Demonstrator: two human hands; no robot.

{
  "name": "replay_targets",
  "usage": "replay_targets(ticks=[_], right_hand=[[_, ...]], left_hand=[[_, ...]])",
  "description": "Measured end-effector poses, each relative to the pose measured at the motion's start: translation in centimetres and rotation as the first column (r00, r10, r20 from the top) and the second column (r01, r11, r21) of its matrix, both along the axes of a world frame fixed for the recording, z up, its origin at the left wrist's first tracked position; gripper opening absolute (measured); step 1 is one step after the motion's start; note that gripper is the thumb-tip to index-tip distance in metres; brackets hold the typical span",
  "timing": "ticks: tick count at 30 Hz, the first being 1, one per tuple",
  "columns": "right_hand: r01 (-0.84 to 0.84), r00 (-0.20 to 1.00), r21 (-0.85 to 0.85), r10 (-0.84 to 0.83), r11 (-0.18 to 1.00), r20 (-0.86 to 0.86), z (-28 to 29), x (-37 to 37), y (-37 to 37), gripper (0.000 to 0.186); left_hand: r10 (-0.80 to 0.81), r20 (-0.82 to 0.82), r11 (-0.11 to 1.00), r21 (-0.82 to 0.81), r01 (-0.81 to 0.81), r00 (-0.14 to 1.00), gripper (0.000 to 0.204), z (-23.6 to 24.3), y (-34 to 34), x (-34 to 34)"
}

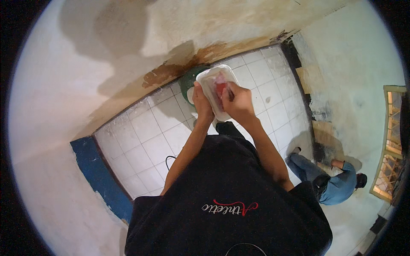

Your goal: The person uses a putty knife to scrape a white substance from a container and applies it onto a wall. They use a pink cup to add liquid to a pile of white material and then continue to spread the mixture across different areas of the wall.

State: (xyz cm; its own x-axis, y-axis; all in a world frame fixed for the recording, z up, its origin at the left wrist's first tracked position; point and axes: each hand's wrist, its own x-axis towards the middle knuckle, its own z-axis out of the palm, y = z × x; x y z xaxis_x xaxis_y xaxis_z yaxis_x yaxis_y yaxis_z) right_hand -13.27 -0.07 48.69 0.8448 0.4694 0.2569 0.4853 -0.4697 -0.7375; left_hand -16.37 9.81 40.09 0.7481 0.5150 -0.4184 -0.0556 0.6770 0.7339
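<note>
In front of my chest I hold a white rectangular tray [216, 112] with rounded corners. My left hand [203, 103] is closed on its left edge, thumb up along the side. Over the tray's right side is my right hand [240, 101], its fingers closed round a small hand tool with a dark handle. A red patch [220, 88] shows at the tool's working end, inside the tray; blur hides whether it is the blade or something on it. Pale pinkish stuff [219, 79] lies in the tray above it.
Behind the tray a green bucket [185, 81] stands on the white tiled floor [149, 123], near a brown-stained wall [164, 72]. To the right, a person in a blue shirt [339, 187] is low beside the patchy wall. A window with a grille [392, 141] is far right.
</note>
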Motion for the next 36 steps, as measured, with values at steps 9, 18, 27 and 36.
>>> replay_targets(ticks=[9,18,27,36], right_hand=[[0.085,0.992,0.037,-0.081,0.996,-0.095,0.6,0.0,0.1,0.009],[0.074,0.995,-0.072,-0.078,0.995,-0.056,-1.0,0.6,-1.5,0.010],[0.169,0.984,0.005,-0.169,0.986,-0.053,0.2,1.2,-4.7,0.012],[0.281,0.958,0.056,-0.276,0.958,-0.079,0.4,3.6,-9.4,0.013]], left_hand=[[-0.001,-0.002,1.000,0.025,0.001,1.000,0.053,-0.9,0.0,0.3],[-0.064,-0.011,0.992,0.111,0.065,0.998,0.060,-1.7,-0.7,1.6],[-0.165,0.062,0.986,0.031,0.163,0.984,0.062,-3.6,-3.4,2.6],[-0.210,0.076,0.971,-0.096,0.217,0.975,0.056,-2.1,-7.9,5.6]])
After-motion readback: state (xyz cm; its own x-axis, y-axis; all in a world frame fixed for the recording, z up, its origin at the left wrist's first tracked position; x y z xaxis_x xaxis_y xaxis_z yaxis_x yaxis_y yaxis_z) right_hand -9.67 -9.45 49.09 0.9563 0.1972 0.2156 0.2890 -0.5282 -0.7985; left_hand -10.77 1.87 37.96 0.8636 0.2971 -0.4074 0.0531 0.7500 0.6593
